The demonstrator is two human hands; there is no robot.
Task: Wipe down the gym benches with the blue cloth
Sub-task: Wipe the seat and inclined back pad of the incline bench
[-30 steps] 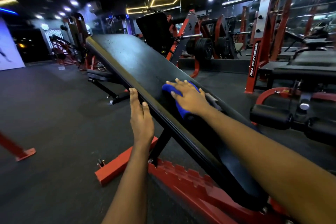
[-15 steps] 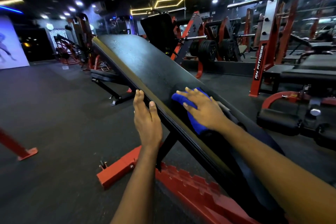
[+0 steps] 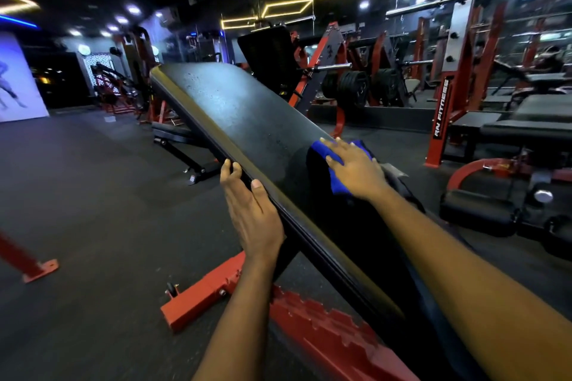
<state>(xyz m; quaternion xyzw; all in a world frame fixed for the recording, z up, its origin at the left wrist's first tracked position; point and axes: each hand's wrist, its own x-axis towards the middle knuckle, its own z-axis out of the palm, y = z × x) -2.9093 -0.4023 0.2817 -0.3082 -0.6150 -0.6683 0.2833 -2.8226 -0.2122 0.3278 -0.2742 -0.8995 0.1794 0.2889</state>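
To the left, left hand (image 3: 252, 213) laid along the side edge of the slanted black table (image 3: 247, 114), fingers (image 3: 229, 167) straight and loose, thumb over the rim, gripping nothing. Further right, across the pad from those fingers, right hand (image 3: 356, 170) spread flat, fingers extended, pressing the blue cloth (image 3: 337, 185) onto the table. Cloth beneath palm and fingertips, blue poking out around them.
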